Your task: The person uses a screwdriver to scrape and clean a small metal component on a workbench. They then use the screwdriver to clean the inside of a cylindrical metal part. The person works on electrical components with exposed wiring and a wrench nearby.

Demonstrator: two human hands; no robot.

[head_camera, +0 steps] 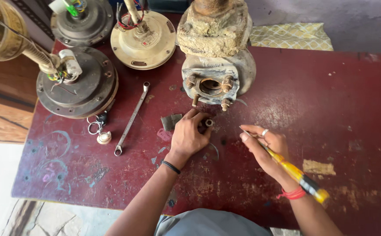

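1. Your left hand (188, 135) lay knuckles-up on the worn red table (330, 100), fingers curled down, and its fingertips pinched a small metal nut (209, 123) right at the front of the hand.
2. Your right hand (264, 146) was closed around a yellow-handled screwdriver (293, 170); the thin shaft poked out past your fingers toward the left hand, and the handle ran back over your wrist, past the red thread tied there.
3. The screwdriver's tip sat near the nut but apart from it; the two hands did not touch.
4. Just beyond your left hand stood the rusty pump body (216, 57), its flanged opening with bolts facing you, very close to the nut.
5. A small grey scrap (171, 122) lay just beside your left hand, on its outer side.
6. Further out on that same side, a long spanner (131, 119) lay slanted on the table, well clear of your fingers.
7. Past the spanner sat a key ring with a small round fob (98, 130), and beyond that a dark ceiling fan motor (79, 83) with loose wires.
8. A cream fan motor (144, 39) sat far ahead of your left hand, beside the pump.
9. A folded yellow patterned cloth (293, 36) rested far ahead of your right hand, at the table's back edge.
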